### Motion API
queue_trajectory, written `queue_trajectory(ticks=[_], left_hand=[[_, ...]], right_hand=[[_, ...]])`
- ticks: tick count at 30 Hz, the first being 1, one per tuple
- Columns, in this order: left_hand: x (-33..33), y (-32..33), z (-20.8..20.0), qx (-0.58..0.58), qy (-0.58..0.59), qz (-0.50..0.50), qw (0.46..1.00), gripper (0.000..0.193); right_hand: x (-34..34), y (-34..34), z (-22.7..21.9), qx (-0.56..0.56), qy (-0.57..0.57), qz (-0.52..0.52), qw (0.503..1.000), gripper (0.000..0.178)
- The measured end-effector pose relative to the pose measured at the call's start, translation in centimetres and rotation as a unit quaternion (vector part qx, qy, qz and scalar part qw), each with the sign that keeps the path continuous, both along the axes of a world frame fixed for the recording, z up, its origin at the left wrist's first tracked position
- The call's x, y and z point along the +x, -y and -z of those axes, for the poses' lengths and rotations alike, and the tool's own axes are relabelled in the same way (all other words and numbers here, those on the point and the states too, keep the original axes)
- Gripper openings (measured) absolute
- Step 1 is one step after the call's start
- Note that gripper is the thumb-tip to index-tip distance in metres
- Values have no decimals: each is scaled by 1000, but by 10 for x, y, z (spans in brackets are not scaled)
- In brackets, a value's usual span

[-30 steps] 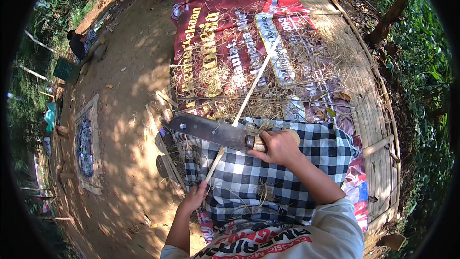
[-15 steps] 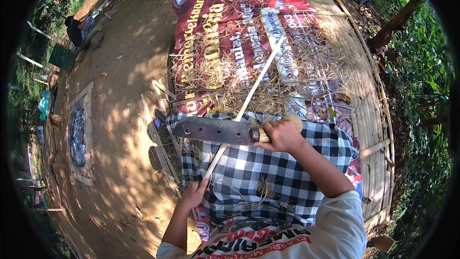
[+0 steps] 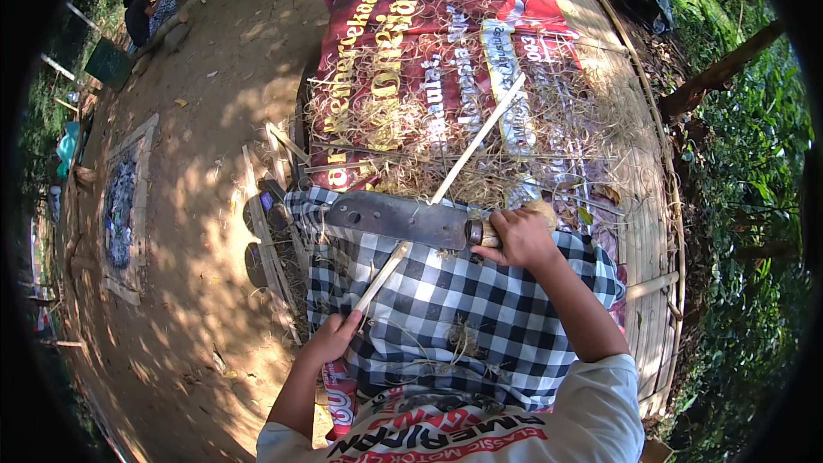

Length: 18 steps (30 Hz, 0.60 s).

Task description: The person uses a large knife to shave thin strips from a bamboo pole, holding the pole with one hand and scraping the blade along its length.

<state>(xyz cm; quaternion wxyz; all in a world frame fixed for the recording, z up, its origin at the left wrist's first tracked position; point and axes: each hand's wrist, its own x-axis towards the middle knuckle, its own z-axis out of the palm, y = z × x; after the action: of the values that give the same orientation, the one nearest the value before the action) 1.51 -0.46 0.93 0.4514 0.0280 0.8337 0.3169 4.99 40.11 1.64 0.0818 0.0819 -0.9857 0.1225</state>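
My right hand (image 3: 519, 236) is closed round the wooden handle of a broad machete (image 3: 399, 221), whose dark blade points left. The blade lies across a long pale bamboo strip (image 3: 482, 135) and hides a short stretch of it. Low on the left, my left hand (image 3: 333, 339) grips the strip's near end. From there the strip slants up to the right, away from me, over a black and white checked cloth (image 3: 429, 304) spread across my lap. Whether the edge bites into the strip cannot be made out.
Beyond the cloth, a red printed banner (image 3: 403, 26) strewn with thin shavings (image 3: 403, 116) covers a bamboo platform (image 3: 647, 231). Split bamboo pieces (image 3: 267, 236) lie at its left edge. A framed ash pit (image 3: 122, 206) is in the dirt. Another person (image 3: 137, 17) sits far left.
The machete and my right hand have shifted slightly right, and the blade now tilts a little, its tip higher. My left hand still holds the strip. The whole view has turned slightly.
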Motion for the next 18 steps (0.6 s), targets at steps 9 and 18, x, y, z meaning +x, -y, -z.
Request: queue_trajectory(ticks=[9,18], left_hand=[[4,10,6,13,6,-7,1000,66],[13,28,32,-88,-95,26,991,69]], right_hand=[[6,-77,-4,51,45,207,976,56],[47,-192,-7,41,30,444,894,60]])
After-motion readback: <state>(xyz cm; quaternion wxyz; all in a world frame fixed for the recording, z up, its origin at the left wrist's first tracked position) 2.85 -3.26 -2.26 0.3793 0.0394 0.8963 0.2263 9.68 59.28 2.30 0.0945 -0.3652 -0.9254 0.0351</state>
